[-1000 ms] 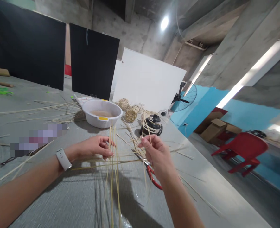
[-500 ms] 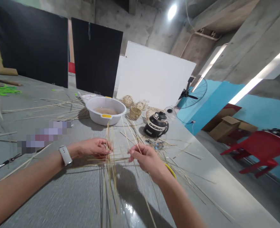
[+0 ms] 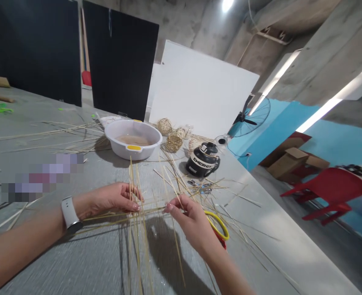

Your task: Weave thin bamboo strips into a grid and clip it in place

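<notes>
Thin bamboo strips point(image 3: 137, 250) cross one another above the grey table, some running toward me and others sideways. With thumb and fingers closed, my left hand point(image 3: 115, 199) grips the strips at their crossing. My right hand point(image 3: 188, 215) pinches strip ends a short way to the right; its fingertips partly hide them. Yellow-and-red-handled scissors point(image 3: 227, 232) lie beside my right wrist, partly covered by it. More loose strips point(image 3: 245, 235) are spread on the table to the right.
A white basin point(image 3: 107, 137) of water stands behind my hands. Woven balls point(image 3: 174, 143), a black jug point(image 3: 202, 159) and small metal clips point(image 3: 201, 186) are to its right. Black panels point(image 3: 119, 61) and a white board point(image 3: 199, 90) stand behind. A red chair point(image 3: 337, 190) is beyond the table's right edge.
Both hands appear slightly lower, with my left hand shifted a little left. The strips have moved with them. More of the scissors shows beside my right wrist, and the view has shifted slightly.
</notes>
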`<state>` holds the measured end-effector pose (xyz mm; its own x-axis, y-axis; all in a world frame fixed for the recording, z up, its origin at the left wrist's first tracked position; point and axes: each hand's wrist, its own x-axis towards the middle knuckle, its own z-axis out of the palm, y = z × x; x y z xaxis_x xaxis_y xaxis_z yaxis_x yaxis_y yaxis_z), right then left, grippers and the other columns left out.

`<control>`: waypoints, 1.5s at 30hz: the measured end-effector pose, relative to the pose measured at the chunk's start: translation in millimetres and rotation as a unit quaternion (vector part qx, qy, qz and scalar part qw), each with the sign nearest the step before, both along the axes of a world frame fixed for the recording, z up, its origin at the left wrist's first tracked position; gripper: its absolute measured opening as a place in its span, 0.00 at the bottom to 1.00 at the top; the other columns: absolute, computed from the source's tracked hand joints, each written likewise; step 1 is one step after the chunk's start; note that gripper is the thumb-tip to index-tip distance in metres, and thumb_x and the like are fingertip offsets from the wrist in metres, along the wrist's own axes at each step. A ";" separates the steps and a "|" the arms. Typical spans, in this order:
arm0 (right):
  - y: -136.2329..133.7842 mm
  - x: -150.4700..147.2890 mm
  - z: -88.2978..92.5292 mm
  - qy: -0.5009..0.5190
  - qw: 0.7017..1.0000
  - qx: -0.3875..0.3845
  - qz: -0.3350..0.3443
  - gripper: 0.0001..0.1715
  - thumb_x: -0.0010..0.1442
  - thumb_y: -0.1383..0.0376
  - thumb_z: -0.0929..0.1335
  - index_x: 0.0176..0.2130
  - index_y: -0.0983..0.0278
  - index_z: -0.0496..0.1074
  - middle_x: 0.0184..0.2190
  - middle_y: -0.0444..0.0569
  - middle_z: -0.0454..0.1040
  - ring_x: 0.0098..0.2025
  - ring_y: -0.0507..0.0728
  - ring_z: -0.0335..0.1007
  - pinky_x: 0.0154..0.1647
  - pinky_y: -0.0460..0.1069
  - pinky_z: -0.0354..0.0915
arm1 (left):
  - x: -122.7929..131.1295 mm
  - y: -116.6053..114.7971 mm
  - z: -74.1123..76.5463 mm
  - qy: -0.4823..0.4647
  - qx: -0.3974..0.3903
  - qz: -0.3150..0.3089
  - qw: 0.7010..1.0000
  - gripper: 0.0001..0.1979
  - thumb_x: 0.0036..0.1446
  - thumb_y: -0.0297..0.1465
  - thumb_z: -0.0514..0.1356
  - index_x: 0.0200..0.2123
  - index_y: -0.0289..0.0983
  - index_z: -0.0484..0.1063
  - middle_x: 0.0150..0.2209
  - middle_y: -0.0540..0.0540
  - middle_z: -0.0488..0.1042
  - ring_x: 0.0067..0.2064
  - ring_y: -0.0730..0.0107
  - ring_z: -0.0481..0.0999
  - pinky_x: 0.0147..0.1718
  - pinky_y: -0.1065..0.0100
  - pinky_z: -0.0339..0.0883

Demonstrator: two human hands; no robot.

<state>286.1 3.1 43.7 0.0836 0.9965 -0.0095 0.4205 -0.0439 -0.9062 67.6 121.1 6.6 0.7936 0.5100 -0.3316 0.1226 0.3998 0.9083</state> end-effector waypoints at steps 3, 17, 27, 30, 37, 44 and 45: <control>-1.9 -5.9 -1.2 -0.013 1.000 -0.001 0.006 0.12 0.58 0.57 0.67 0.29 0.62 0.69 0.24 0.43 0.66 0.26 0.52 0.57 0.26 0.46 0.52 | 0.3 -0.4 -2.3 -0.017 0.020 -0.017 1.000 0.11 0.44 0.32 0.71 0.30 0.36 0.74 0.28 0.51 0.76 0.29 0.74 0.72 0.31 0.72 0.61; -9.6 -22.5 -5.8 -0.149 0.987 0.039 0.056 0.12 0.64 0.58 0.62 0.33 0.62 0.67 0.19 0.39 0.59 0.20 0.50 0.53 0.22 0.46 0.48 | 2.6 -3.6 -7.8 -0.034 0.076 -0.034 0.996 0.14 0.46 0.33 0.70 0.34 0.37 0.69 0.30 0.52 0.75 0.33 0.70 0.73 0.35 0.68 0.63; -8.1 -25.0 -9.2 -0.186 0.980 0.048 0.042 0.11 0.64 0.62 0.62 0.31 0.63 0.65 0.19 0.38 0.58 0.20 0.49 0.52 0.22 0.45 0.46 | 3.4 -7.2 -4.4 -0.044 0.096 -0.044 0.993 0.14 0.48 0.34 0.68 0.36 0.37 0.69 0.31 0.52 0.74 0.33 0.71 0.72 0.34 0.70 0.61; -8.7 -25.7 -9.3 -0.159 0.986 0.046 0.028 0.12 0.64 0.60 0.62 0.32 0.63 0.66 0.18 0.37 0.56 0.19 0.49 0.51 0.21 0.45 0.45 | 3.5 -6.6 -3.2 -0.043 0.100 -0.035 0.993 0.15 0.48 0.33 0.68 0.37 0.36 0.70 0.32 0.51 0.74 0.34 0.70 0.72 0.36 0.69 0.62; -10.6 -28.6 -4.7 -0.162 0.985 0.049 0.034 0.12 0.64 0.60 0.62 0.32 0.63 0.66 0.18 0.37 0.56 0.19 0.49 0.51 0.21 0.45 0.46 | 3.2 -6.9 -5.6 -0.040 0.079 -0.025 0.996 0.24 0.44 0.30 0.70 0.45 0.39 0.68 0.31 0.52 0.77 0.31 0.72 0.74 0.33 0.71 0.61; -13.9 -29.2 -5.2 -0.161 0.982 0.083 0.042 0.11 0.65 0.61 0.61 0.35 0.63 0.68 0.17 0.36 0.54 0.18 0.49 0.50 0.21 0.45 0.46 | 4.4 -8.4 0.5 -0.034 0.076 -0.028 0.996 0.15 0.44 0.30 0.69 0.38 0.37 0.76 0.32 0.50 0.79 0.33 0.72 0.74 0.36 0.70 0.63; -13.6 -29.3 -5.1 -0.151 0.984 0.085 0.043 0.11 0.65 0.61 0.61 0.35 0.63 0.68 0.17 0.36 0.54 0.19 0.49 0.51 0.21 0.44 0.47 | 4.6 -8.5 1.3 -0.033 0.082 -0.031 0.996 0.13 0.44 0.30 0.69 0.37 0.37 0.77 0.32 0.50 0.79 0.33 0.72 0.74 0.36 0.70 0.63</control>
